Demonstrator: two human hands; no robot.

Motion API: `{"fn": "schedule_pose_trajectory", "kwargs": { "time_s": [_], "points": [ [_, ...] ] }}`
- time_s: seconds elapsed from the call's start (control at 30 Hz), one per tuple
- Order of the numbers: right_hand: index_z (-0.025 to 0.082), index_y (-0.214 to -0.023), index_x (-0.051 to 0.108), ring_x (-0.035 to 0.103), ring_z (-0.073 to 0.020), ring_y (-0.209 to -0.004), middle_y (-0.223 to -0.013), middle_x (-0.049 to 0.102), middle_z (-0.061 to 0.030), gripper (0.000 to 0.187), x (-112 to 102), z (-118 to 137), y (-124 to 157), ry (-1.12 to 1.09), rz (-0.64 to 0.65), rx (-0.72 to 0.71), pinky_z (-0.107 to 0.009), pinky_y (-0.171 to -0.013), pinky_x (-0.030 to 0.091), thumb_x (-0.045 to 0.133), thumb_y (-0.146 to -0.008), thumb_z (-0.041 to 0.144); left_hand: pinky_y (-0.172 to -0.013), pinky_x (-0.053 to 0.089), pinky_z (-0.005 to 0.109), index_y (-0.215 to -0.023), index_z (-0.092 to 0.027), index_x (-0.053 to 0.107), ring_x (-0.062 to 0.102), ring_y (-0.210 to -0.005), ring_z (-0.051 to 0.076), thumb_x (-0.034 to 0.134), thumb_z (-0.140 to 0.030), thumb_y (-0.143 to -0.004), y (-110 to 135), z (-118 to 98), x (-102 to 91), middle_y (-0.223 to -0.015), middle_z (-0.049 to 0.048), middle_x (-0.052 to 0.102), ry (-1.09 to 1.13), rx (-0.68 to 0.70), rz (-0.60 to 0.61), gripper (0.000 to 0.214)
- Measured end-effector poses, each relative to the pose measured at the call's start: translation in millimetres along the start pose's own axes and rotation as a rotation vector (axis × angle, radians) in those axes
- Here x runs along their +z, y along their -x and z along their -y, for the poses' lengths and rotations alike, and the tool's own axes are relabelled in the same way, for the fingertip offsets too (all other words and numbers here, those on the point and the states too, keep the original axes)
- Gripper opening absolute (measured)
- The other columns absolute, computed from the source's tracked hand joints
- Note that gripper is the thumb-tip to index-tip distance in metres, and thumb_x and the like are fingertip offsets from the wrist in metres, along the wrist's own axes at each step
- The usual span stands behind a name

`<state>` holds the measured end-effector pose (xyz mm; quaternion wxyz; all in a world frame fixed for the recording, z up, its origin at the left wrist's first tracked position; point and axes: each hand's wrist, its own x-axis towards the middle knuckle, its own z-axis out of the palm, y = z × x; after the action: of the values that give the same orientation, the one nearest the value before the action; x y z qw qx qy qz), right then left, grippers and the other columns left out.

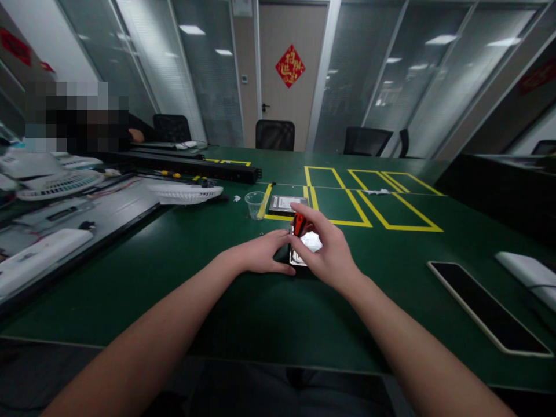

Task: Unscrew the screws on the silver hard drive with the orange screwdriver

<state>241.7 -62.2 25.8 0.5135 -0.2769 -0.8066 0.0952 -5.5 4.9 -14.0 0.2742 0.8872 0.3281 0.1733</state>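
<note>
A silver-topped hard drive [311, 241] lies on a green table [226, 330], set in from the middle of the near edge, between 2 bare hands. The right hand [330, 250] is above it, thumb and fingers closed around a red-and-black tool handle [299, 225] over the drive's far-left part; the tool's tip is hidden. The left hand [266, 250] spreads thumb and fingers along the drive's left side; whether they clamp it cannot be told. Just beyond lies a 2nd drive [278, 204], with a clear cup [255, 207] at its left. A phone [486, 307] lies toward the table's near-right corner.
</note>
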Motion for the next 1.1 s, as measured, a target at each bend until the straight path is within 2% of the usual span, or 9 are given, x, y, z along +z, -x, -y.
{"fn": "schedule_pose_trajectory", "kwargs": {
  "time_s": [0.17, 0.27, 0.43, 0.63, 0.73, 0.8, 0.9, 1.03, 1.1],
  "points": [
    [0.039, -0.185, 0.07, 0.09, -0.0357, -0.139, -0.168, 0.087, -0.0113, 0.065, 1.0, -0.8, 2.0, -0.04, -0.006, -0.018, -0.06, -0.124, 0.078, 0.074, -0.122, 0.022, -0.153, 0.05, 0.07, -0.177, -0.027, 0.075, 0.068, -0.177, 0.052, 0.111, -0.062, -0.097, -1.1, 0.0, -0.5, -0.188, 0.0201, 0.072, -0.012, -0.001, 0.018, 0.094],
    [0.04, -0.19, 0.063, 0.091, -0.0336, -0.137, -0.175, 0.083, -0.0121, 0.071, 3.1, -1.6, 4.9, -0.082, 0.02, 0.003, -0.057, -0.12, 0.08, 0.069, -0.122, 0.019, -0.157, 0.046, 0.07, -0.183, -0.029, 0.071, 0.064, -0.181, 0.051, 0.109, -0.063, -0.1, -1.2, 0.8, -1.2, -0.194, 0.02, 0.068, -0.01, 0.036, 0.024, 0.098],
    [0.04, -0.193, 0.058, 0.091, -0.0304, -0.125, -0.16, 0.087, -0.0119, 0.078, 3.3, -1.9, 7.0, -0.108, 0.046, 0.045, -0.051, -0.109, 0.082, 0.066, -0.119, 0.016, -0.155, 0.05, 0.068, -0.181, -0.028, 0.072, 0.065, -0.181, 0.05, 0.109, -0.062, -0.1, -0.4, 0.2, -1.6, -0.192, 0.0191, 0.07, -0.008, 0.038, 0.027, 0.096],
    [0.04, -0.184, 0.07, 0.089, -0.0347, -0.135, -0.161, 0.088, -0.0118, 0.066, 1.3, -0.5, 2.3, -0.021, 0.01, -0.003, -0.056, -0.117, 0.079, 0.077, -0.12, 0.024, -0.151, 0.055, 0.069, -0.178, -0.027, 0.073, 0.07, -0.175, 0.05, 0.109, -0.064, -0.098, 0.3, 0.2, -1.0, -0.188, 0.0195, 0.073, 0.0, 0.012, 0.015, 0.095],
    [0.039, -0.184, 0.07, 0.089, -0.0341, -0.127, -0.154, 0.09, -0.0115, 0.064, 1.6, -1.3, 1.9, 0.005, 0.002, 0.013, -0.057, -0.114, 0.08, 0.076, -0.121, 0.026, -0.152, 0.053, 0.07, -0.177, -0.029, 0.075, 0.069, -0.176, 0.05, 0.11, -0.064, -0.097, -0.1, 1.2, 0.0, -0.188, 0.018, 0.073, -0.013, 0.034, 0.001, 0.094],
    [0.04, -0.186, 0.068, 0.089, -0.0333, -0.123, -0.157, 0.088, -0.0119, 0.066, 2.8, -2.4, 2.9, -0.006, 0.003, 0.029, -0.056, -0.11, 0.081, 0.074, -0.122, 0.025, -0.153, 0.052, 0.069, -0.178, -0.03, 0.075, 0.068, -0.178, 0.05, 0.109, -0.065, -0.098, 0.0, 1.4, 0.0, -0.189, 0.018, 0.072, -0.021, 0.038, 0.003, 0.094],
    [0.041, -0.19, 0.061, 0.09, -0.0338, -0.129, -0.165, 0.083, -0.0131, 0.072, 5.2, -3.9, 5.2, -0.066, 0.013, 0.049, -0.055, -0.11, 0.082, 0.069, -0.122, 0.021, -0.154, 0.052, 0.067, -0.18, -0.03, 0.073, 0.066, -0.18, 0.05, 0.108, -0.066, -0.099, 0.1, 1.7, -0.8, -0.191, 0.0179, 0.072, -0.029, 0.038, 0.015, 0.096],
    [0.04, -0.194, 0.051, 0.091, -0.0319, -0.122, -0.149, 0.085, -0.0118, 0.08, 7.2, -5.4, 7.3, -0.133, 0.024, 0.058, -0.056, -0.11, 0.081, 0.066, -0.12, 0.015, -0.156, 0.049, 0.067, -0.184, -0.027, 0.069, 0.062, -0.185, 0.05, 0.108, -0.066, -0.099, -0.6, 2.8, -1.4, -0.195, 0.021, 0.068, -0.031, 0.026, 0.033, 0.101],
    [0.038, -0.193, 0.051, 0.091, -0.0311, -0.119, -0.144, 0.085, -0.011, 0.078, 7.1, -5.4, 7.3, -0.143, 0.022, 0.05, -0.056, -0.11, 0.081, 0.066, -0.12, 0.015, -0.155, 0.049, 0.068, -0.184, -0.025, 0.068, 0.061, -0.185, 0.051, 0.108, -0.067, -0.099, -0.7, 2.3, -1.5, -0.195, 0.0224, 0.067, -0.033, 0.008, 0.043, 0.102]
  ]
}}
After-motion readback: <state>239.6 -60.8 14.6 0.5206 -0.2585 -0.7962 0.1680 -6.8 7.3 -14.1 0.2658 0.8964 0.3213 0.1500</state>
